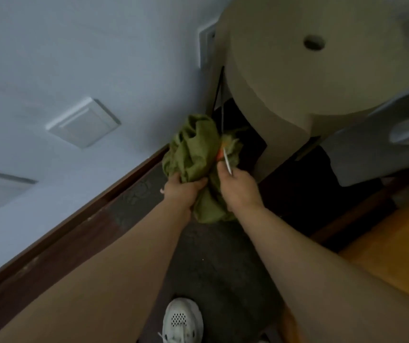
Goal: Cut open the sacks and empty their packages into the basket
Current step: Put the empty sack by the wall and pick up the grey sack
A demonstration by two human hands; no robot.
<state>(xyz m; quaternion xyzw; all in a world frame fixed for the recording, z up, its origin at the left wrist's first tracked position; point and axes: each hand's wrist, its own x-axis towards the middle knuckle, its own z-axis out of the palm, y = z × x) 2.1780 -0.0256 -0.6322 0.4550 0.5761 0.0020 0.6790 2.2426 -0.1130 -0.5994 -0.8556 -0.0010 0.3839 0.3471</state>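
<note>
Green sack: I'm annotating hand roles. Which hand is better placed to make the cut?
Right, probably: the right hand holds the blade at the green sack, while the left hand grips its cloth, steadying it.

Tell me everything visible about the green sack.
The green sack is olive, woven-looking cloth, crumpled into deep folds and bunched up over the dark floor, close to the wall. The left hand grips its lower left side. The right hand holds a thin pale blade against its right folds, where a bit of orange shows. Its contents are hidden.
</note>
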